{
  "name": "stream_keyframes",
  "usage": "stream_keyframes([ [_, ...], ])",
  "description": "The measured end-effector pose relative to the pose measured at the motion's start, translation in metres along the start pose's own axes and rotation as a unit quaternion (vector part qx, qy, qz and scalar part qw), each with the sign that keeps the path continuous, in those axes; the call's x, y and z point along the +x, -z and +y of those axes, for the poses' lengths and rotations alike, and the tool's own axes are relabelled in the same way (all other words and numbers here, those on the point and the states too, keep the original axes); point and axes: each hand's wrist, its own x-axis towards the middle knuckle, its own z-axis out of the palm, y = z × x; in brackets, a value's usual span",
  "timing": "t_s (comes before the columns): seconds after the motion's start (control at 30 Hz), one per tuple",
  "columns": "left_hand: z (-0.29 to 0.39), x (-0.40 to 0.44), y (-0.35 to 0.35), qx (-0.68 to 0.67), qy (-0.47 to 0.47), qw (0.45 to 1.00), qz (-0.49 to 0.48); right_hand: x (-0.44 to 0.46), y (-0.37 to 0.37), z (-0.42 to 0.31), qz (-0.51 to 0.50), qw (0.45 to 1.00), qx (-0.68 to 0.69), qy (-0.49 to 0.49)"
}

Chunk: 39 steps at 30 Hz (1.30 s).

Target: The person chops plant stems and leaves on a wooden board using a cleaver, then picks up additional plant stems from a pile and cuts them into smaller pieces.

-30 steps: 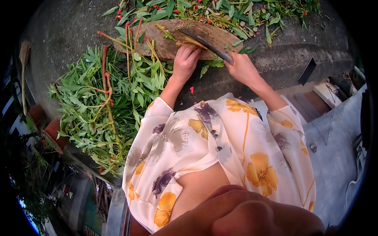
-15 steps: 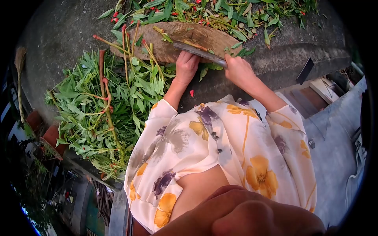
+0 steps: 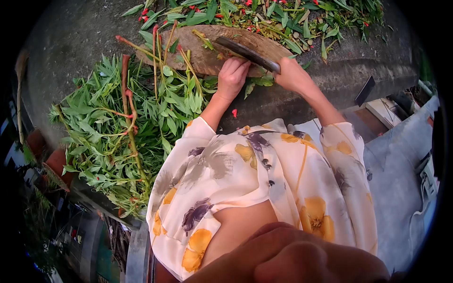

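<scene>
My right hand [image 3: 290,75] is wrapped around the handle of a knife [image 3: 245,53] with a long dark blade. The blade slants up and left over a worn wooden chopping board [image 3: 184,45]. Just below the blade, my left hand [image 3: 232,78] is closed at the near edge of the board, fingertips pressed together; what they hold is hidden. Green leaves [image 3: 259,81] stick out beside it at the board's edge. A small cut stem piece with leaf bits [image 3: 204,40] lies on the board, left of the blade's tip.
A large heap of leafy stalks [image 3: 113,127] with reddish stems lies to the left, some stem ends resting on the board. Chopped leaves, stem pieces and red petals [image 3: 283,23] spread beyond the board. A dark flat object [image 3: 364,90] sits at the concrete edge on the right.
My right hand has lifted the knife and shifted slightly right, so the blade stands farther above the board. My left hand has moved a little right and stays closed.
</scene>
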Motion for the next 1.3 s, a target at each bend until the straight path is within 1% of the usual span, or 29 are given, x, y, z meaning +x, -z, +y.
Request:
stream_keyframes([
  [0.03,-0.001,0.003,0.003,0.010,-0.008,1.000,0.008,0.005,0.014,0.002,-0.042,0.997,0.057,0.009],
  [0.07,0.000,0.002,0.006,0.004,-0.010,1.000,0.002,0.011,0.005,0.019,-0.023,0.995,0.085,0.043],
  [0.1,0.000,0.001,0.003,-0.009,-0.011,1.000,-0.007,0.010,-0.001,0.025,-0.023,0.995,0.085,0.044],
  [0.13,0.000,0.001,0.006,-0.011,-0.009,1.000,-0.018,0.013,-0.003,0.023,-0.037,0.983,0.179,-0.014],
  [0.17,0.000,-0.001,0.006,-0.005,-0.006,1.000,-0.015,0.012,-0.008,0.023,-0.051,0.956,0.276,-0.082],
  [0.2,0.004,-0.003,0.010,-0.012,-0.002,1.000,-0.008,-0.001,-0.003,0.011,-0.008,0.958,0.278,-0.073],
  [0.23,0.006,0.003,0.011,-0.026,-0.005,1.000,-0.001,-0.008,-0.004,0.013,-0.008,0.958,0.278,-0.072],
  [0.27,0.011,0.002,0.018,-0.025,0.003,1.000,0.010,-0.014,-0.004,0.017,0.029,0.974,0.222,-0.025],
  [0.3,0.016,-0.002,0.032,-0.006,0.032,0.998,0.054,-0.016,-0.004,0.022,0.069,0.983,0.169,0.022],
  [0.33,0.015,-0.003,0.036,0.003,0.040,0.997,0.061,-0.016,-0.006,0.023,0.081,0.980,0.178,0.030],
  [0.37,0.015,-0.007,0.040,0.010,0.049,0.997,0.064,-0.022,-0.006,0.022,0.080,0.980,0.182,0.028],
  [0.4,0.011,-0.014,0.051,0.039,0.075,0.995,0.059,-0.032,-0.004,0.020,0.050,0.986,0.156,0.035],
  [0.47,0.006,-0.019,0.051,0.039,0.067,0.996,0.037,-0.035,-0.007,0.017,-0.007,0.992,0.114,0.050],
  [0.5,0.004,-0.021,0.053,0.048,0.056,0.997,0.016,-0.035,-0.013,0.018,-0.012,0.992,0.117,0.051],
  [0.6,0.003,-0.017,0.044,0.071,0.030,0.997,-0.003,-0.034,-0.014,0.014,-0.034,0.994,0.098,0.031],
  [0.67,0.001,-0.017,0.043,0.083,0.031,0.996,-0.016,-0.039,-0.011,0.011,0.019,0.991,0.130,-0.005],
  [0.7,0.001,-0.016,0.041,0.093,0.030,0.995,-0.030,-0.038,-0.010,0.012,0.020,0.991,0.131,-0.006],
  [0.77,-0.001,-0.017,0.040,0.089,0.025,0.995,-0.024,-0.039,-0.009,0.013,0.074,0.988,0.134,-0.003],
  [0.8,-0.001,-0.016,0.041,0.090,0.024,0.995,-0.027,-0.040,-0.008,0.013,0.076,0.988,0.135,-0.003],
  [0.87,-0.001,-0.016,0.044,0.092,0.023,0.995,-0.032,-0.042,-0.007,0.009,0.045,0.991,0.124,0.015],
  [0.93,-0.002,-0.014,0.045,0.113,0.065,0.991,0.009,-0.038,-0.017,0.010,0.035,0.992,0.118,0.030],
  [0.97,-0.002,-0.013,0.045,0.114,0.066,0.991,0.009,-0.037,-0.022,0.010,0.022,0.993,0.111,0.044],
  [1.03,-0.002,-0.005,0.047,0.169,0.113,0.979,-0.007,-0.038,-0.026,0.005,0.023,0.993,0.105,0.057],
  [1.1,-0.003,-0.003,0.045,0.165,0.108,0.980,0.004,-0.040,-0.030,0.008,0.052,0.991,0.108,0.058],
  [1.13,-0.004,-0.001,0.041,0.149,0.111,0.983,-0.005,-0.041,-0.027,0.008,0.053,0.991,0.107,0.059],
  [1.2,-0.003,0.001,0.035,0.130,0.115,0.985,-0.014,-0.045,-0.021,0.011,0.046,0.990,0.129,0.020],
  [1.23,-0.003,0.004,0.030,0.110,0.105,0.988,-0.019,-0.047,-0.018,0.015,0.052,0.990,0.127,0.019],
  [1.3,-0.003,0.005,0.028,0.079,0.091,0.992,-0.035,-0.047,-0.018,0.020,0.055,0.985,0.161,-0.015],
])
